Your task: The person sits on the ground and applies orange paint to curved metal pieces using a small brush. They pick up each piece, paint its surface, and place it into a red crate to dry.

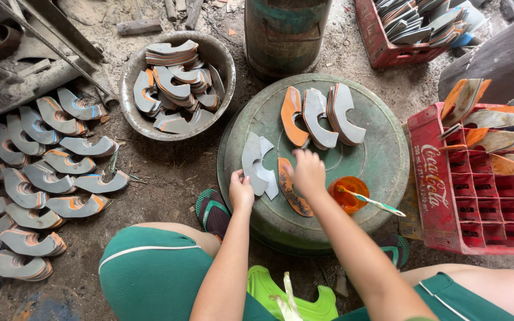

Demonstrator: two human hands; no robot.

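Observation:
An upturned green basin (pixel 382 154) lies in front of me. My left hand (pixel 241 190) pinches the lower edge of a grey curved sole piece (pixel 257 163) that lies on the basin's left side. My right hand (pixel 308 172) rests with bent fingers on the upper end of an orange-edged curved piece (pixel 295 202); whether the fingers grip it is hidden. An orange cup (pixel 347 193) with a brush (pixel 376 204) in it stands just right of that hand. Three stacks of curved pieces (pixel 322 113) lean at the basin's far side.
A metal bowl (pixel 127 77) of curved pieces sits at far left. Rows of similar pieces (pixel 37 172) cover the ground on the left. A red crate (pixel 465 202) with pieces stands on the right, another red crate (pixel 382 41) and a drum (pixel 284 30) behind.

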